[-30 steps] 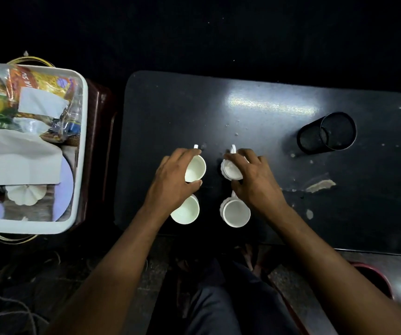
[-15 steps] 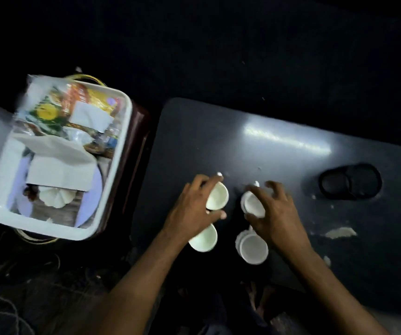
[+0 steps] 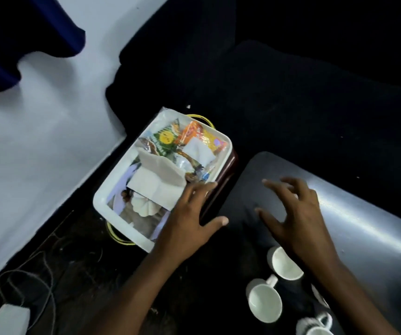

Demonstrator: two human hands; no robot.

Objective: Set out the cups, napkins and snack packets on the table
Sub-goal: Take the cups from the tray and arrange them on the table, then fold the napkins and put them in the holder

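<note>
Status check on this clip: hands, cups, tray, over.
Left hand open over tray edge, right hand open above table. Cups down on table. Napkins, snack packets in tray. Nothing blocking.

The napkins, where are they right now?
The napkins lie in the white tray left of the dark table, below the snack packets, with the left hand reaching over the tray's near corner.

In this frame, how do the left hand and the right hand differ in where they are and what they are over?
The left hand is at the white tray's near corner, fingertips by the napkin; the right hand hovers over bare dark table. The left hand lies beside the snack packets; the right is nearer the white cups. Both are open, fingers spread, holding nothing.
</note>
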